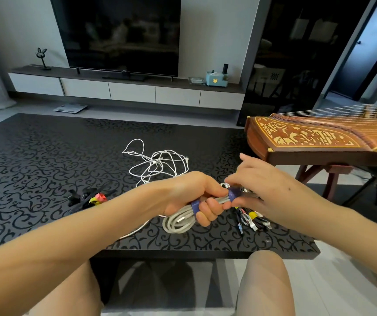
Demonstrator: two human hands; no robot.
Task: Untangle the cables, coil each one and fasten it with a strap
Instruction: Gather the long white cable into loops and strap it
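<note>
My left hand (189, 195) grips a coiled white cable (178, 221) above the near middle of the black patterned table (34, 160). A blue strap (233, 194) wraps the coil, and a second band of it (195, 206) shows between my left fingers. My right hand (258, 185) pinches the strap at the coil's right end. A tangle of thin white cable (158, 163) lies on the table behind my hands. Below my right hand lies a bundle of coiled cables (252, 218) with a yellow strap.
Loose straps (91, 197) in black, pink and yellow lie left of my left arm. A wooden stringed instrument (320, 137) stands on a frame at the right, close to my right hand. Behind the table are a television (119, 33) and a low cabinet (126, 90).
</note>
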